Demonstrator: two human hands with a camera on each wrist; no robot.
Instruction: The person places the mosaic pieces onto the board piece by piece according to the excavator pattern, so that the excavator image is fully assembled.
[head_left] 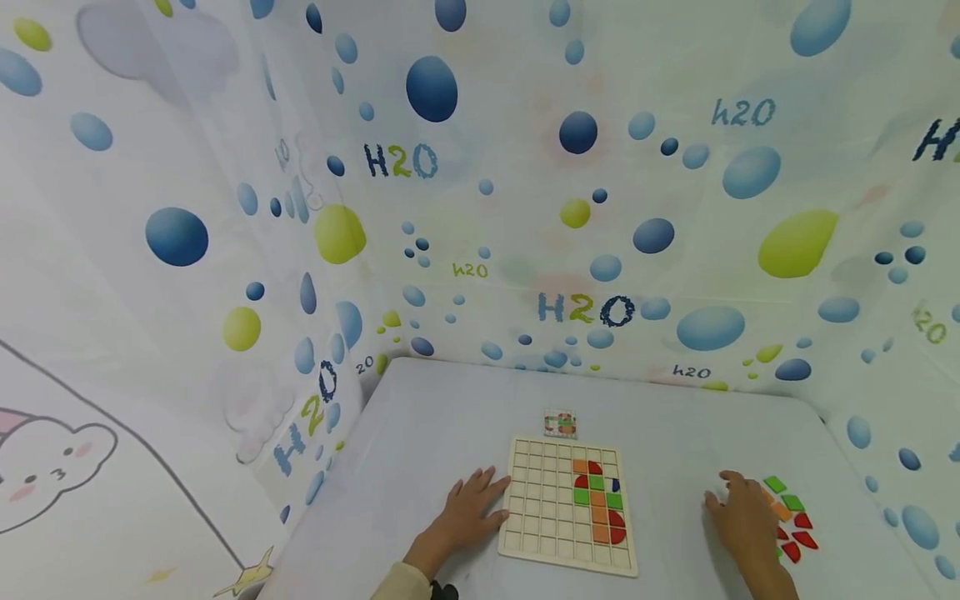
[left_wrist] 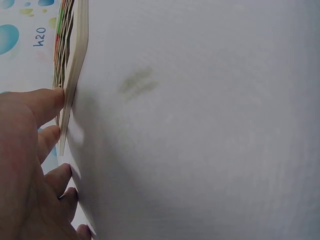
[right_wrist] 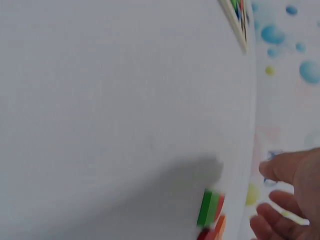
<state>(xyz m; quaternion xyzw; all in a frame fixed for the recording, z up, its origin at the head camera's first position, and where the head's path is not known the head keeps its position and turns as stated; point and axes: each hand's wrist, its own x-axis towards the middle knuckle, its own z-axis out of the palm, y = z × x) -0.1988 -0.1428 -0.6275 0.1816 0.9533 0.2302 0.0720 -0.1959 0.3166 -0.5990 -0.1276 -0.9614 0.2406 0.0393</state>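
Beyond the board, only head view shows a card; left grip spread, right grip loose.

Loose pieces — partly hidden behind the right hand.

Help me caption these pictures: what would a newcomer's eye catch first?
Probably the white backdrop with blue and lime drops behind the white table. Next, the pale rectangular wooden grid board, touched at its left edge by the left hand, then loose red, green and orange pieces beside the right hand.
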